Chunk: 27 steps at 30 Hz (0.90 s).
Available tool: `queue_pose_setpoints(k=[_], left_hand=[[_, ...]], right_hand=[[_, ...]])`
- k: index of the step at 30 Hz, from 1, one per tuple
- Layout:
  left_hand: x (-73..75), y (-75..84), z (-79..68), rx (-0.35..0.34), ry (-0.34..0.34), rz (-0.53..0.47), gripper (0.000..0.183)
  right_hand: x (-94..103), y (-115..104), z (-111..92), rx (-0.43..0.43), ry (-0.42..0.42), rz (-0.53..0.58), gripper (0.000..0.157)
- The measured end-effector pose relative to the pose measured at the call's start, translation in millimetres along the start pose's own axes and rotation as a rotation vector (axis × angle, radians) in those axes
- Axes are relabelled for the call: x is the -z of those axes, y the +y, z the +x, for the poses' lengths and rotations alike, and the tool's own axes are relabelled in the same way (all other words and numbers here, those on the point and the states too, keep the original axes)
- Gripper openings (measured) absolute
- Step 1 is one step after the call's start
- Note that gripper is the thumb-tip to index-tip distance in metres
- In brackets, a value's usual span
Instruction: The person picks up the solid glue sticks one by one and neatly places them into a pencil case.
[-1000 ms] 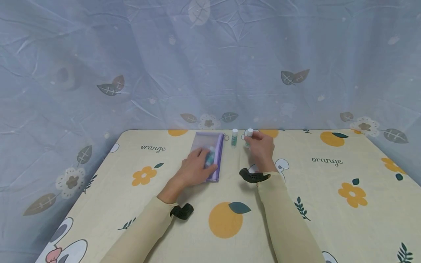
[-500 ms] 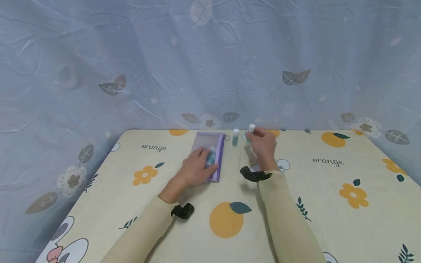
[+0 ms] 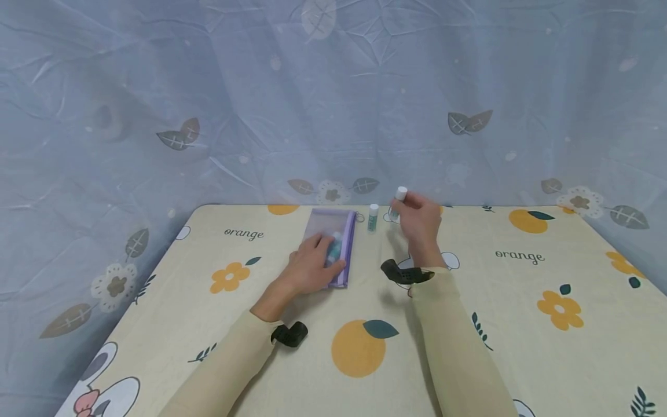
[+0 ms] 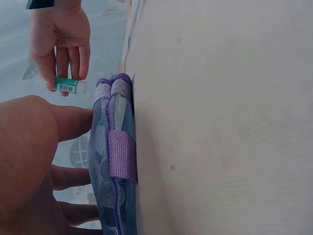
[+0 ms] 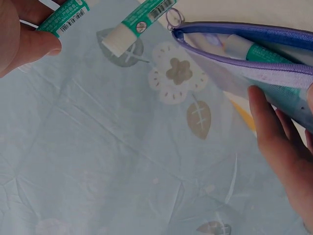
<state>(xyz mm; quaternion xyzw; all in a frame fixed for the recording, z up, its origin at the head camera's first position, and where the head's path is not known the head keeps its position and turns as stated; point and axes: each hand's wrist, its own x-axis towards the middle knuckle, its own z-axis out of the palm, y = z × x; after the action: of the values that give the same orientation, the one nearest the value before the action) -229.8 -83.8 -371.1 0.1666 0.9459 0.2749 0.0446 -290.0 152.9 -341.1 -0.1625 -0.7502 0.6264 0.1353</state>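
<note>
My left hand [image 3: 308, 266] rests with extended fingers on a purple-edged mesh zipper pouch [image 3: 323, 221], which lies on the table. Its zipper stands open in the right wrist view, where a green-labelled glue stick [image 5: 269, 58] shows inside. Between thumb and fingers, my right hand [image 3: 421, 225] pinches another glue stick [image 3: 400, 194] with a white cap, tilted and raised above the table. A similar glue stick [image 3: 372, 219] stands upright between the pouch and my right hand. The held stick's green barcode label [image 4: 67, 85] faces the left wrist camera.
A cream tablecloth [image 3: 260, 359] printed with oranges and flowers covers the table. Behind its far edge hangs a pale blue patterned curtain [image 3: 333, 104]. A small metal ring [image 3: 360, 218] hangs at the pouch's zipper end, close to the standing stick.
My right hand has lifted its glue stick off the table, moving up and slightly right, and the stick has tilted. My left hand and the pouch stay in place.
</note>
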Motion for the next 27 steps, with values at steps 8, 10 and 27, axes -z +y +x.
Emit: queue_pose_setpoints(k=[8, 10, 27], left_hand=[[0.1, -0.3, 0.7, 0.001, -0.005, 0.005, 0.069], [0.1, -0.4, 0.7, 0.001, -0.006, 0.005, 0.069], [-0.3, -0.7, 1.0, 0.013, -0.015, -0.005, 0.07]], right_hand=[[2.1, -13, -4, -0.008, -0.005, 0.003, 0.041], [2.9, -18, -6, -0.003, -0.007, 0.004, 0.041], [9.0, -43, -19, 0.113, -0.024, 0.081, 0.036]])
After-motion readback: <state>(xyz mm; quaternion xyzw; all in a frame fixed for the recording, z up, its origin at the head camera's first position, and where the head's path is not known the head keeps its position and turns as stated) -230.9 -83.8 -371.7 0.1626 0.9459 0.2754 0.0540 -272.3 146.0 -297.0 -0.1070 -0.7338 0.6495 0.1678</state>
